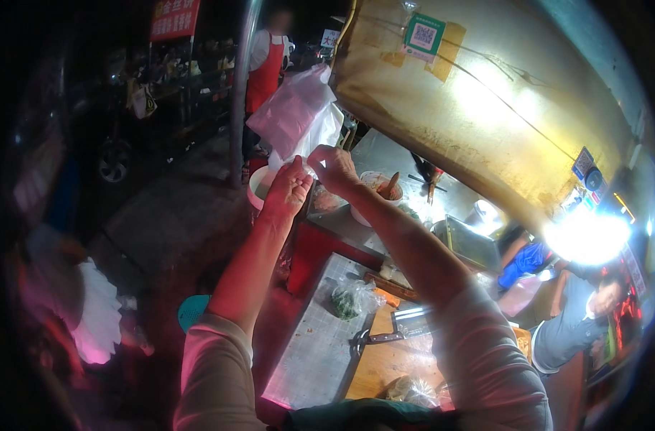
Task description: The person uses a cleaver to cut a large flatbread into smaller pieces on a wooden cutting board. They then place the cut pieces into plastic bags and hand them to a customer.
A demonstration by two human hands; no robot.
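Both my hands are raised at arm's length beside hanging plastic bags. My left hand (291,188) and my right hand (334,169) meet at the fingertips, pinching a small piece of thin clear plastic (308,168) between them; most of it is hidden by the fingers. Just beyond hang pink-lit plastic bags (295,110) and white plastic bags (323,129). Under my left hand is the rim of a white bucket (255,188). Below my right wrist, a white tub (362,214) of reddish food holds a wooden-handled utensil (390,185).
A cleaver (384,338) lies on a wooden board (384,366), near a bag of chopped greens (346,303) on a metal counter (311,345). A metal pole (242,102) stands ahead left. A yellowish panel (467,108) overhangs the right, beside a bright lamp (586,234). People stand nearby.
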